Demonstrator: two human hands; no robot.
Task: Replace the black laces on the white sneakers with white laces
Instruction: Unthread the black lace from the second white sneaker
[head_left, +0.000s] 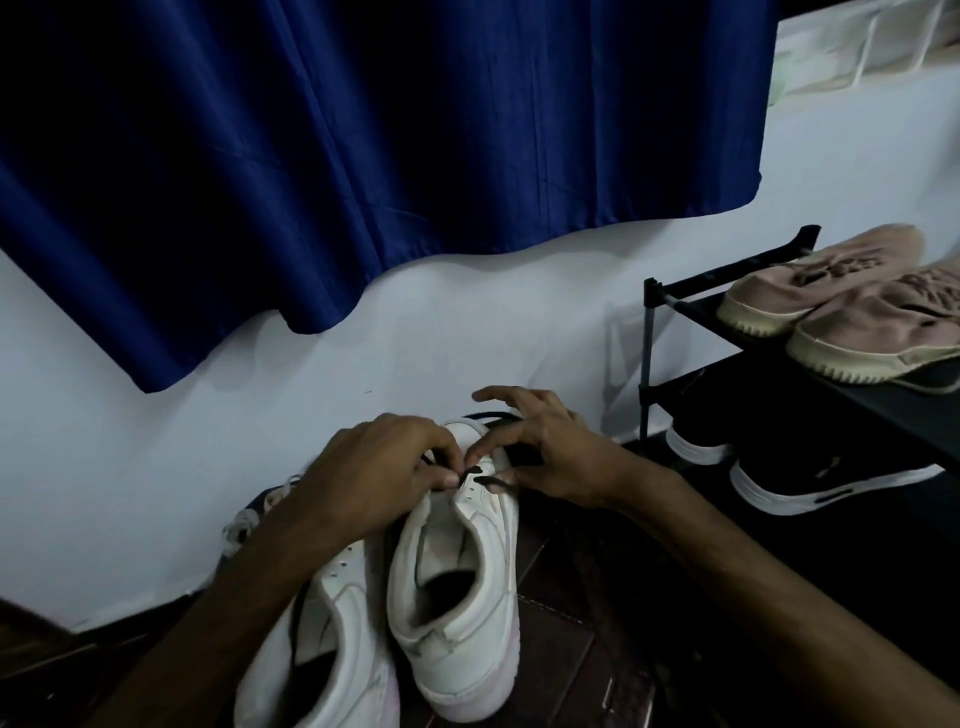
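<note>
Unlacing stage, early in the task. The laced sneaker (457, 597) stands heel toward the viewer on the floor (571, 649) and carries its black lace (488, 483) across the upper eyelets. The left hand (384, 467) and right hand (561, 457) meet over its tongue, each pinching the lace between thumb and forefinger, with the right hand's other fingers spread. Touching its left side, the second sneaker (332, 639) shows bare eyelets and appears already stripped. Left of and beyond the laced sneaker lies a pale tangle (244, 522), possibly the white laces, though this cannot be confirmed. No white lace is threaded yet. The floor is dark tile. A white wall (467, 322) and blue curtain (363, 130) lie beyond the laced sneaker, and a black shoe rack (649, 353) holding pink sneakers (831, 301) stands to its right.
</note>
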